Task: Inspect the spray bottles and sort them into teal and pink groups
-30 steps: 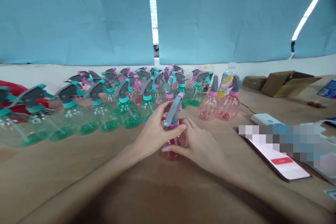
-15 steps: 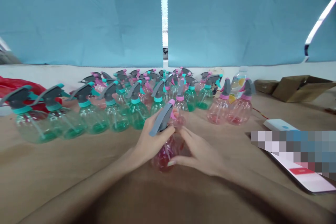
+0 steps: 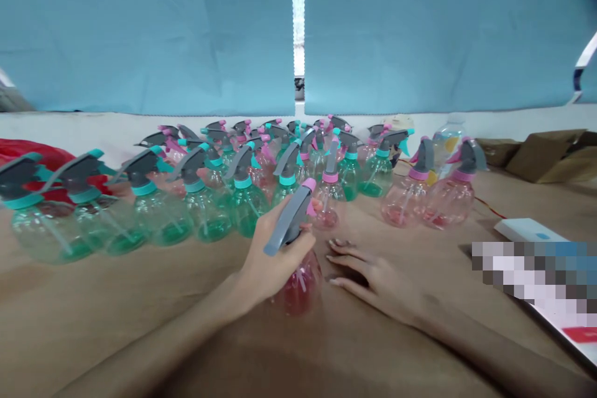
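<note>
Bare tabletop (image 3: pixel 93 311) stretches in front of the spray bottles (image 3: pixel 247 208); their packed rows block any reach forward past the right hand (image 3: pixel 377 280).

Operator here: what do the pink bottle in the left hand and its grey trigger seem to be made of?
The pink spray bottle in the left hand looks like glossy, see-through plastic, judging by its shine and visible dip tube. The grey trigger head looks like opaque, moulded plastic with a duller finish.

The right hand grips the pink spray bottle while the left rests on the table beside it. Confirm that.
Not right: the hands are swapped. The head view shows the left hand gripping the pink spray bottle, while the right hand rests on the table beside it.
</note>
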{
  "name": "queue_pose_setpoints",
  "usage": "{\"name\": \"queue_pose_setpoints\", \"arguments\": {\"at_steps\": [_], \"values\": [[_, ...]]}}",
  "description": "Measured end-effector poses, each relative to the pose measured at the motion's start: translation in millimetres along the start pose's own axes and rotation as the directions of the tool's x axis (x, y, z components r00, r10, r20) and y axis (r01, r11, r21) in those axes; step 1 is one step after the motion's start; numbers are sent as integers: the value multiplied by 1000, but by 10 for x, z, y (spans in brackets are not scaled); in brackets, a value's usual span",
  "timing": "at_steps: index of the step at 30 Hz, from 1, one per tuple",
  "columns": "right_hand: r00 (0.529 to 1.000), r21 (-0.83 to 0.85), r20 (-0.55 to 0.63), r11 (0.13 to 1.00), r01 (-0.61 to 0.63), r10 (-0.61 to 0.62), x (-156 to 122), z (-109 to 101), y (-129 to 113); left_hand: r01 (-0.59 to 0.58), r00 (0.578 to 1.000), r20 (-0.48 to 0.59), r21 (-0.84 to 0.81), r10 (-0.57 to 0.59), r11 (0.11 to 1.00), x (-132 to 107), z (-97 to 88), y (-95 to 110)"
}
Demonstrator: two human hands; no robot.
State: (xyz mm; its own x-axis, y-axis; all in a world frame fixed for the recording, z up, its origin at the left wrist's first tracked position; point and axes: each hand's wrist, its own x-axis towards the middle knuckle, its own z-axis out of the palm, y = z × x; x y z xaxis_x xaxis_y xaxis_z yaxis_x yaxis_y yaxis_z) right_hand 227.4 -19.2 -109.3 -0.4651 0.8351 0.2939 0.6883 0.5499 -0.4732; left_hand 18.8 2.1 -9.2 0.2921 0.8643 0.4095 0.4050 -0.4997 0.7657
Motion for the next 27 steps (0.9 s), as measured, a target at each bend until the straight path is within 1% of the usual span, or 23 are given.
{"name": "queue_pose_setpoints", "arguments": {"at_steps": [5,11,16,20,23,27], "values": [[999,11,32,1000,-22,22,-8,-17,-21,37,999,2,18,-37,999,-9,-12,28],[996,-14,80,999,-45,46,-18,-38,-36,24,999,28,33,-25,999,-2,-32,29],[998,18,54,999,-46,45,-28,-41,-37,11,999,36,46,-12,999,-14,-29,8],[996,21,76,999,-45,43,-23,-55,-42,0,1000,27,63,-2,998,-14,-30,1],[997,27,70,999,-42,40,-21,-60,-39,-2,1000,12,67,1,998,-9,-31,-3],[997,32,62,998,-47,45,-27,-63,-38,8,999,51,25,-9,1000,-8,-44,1]]}}
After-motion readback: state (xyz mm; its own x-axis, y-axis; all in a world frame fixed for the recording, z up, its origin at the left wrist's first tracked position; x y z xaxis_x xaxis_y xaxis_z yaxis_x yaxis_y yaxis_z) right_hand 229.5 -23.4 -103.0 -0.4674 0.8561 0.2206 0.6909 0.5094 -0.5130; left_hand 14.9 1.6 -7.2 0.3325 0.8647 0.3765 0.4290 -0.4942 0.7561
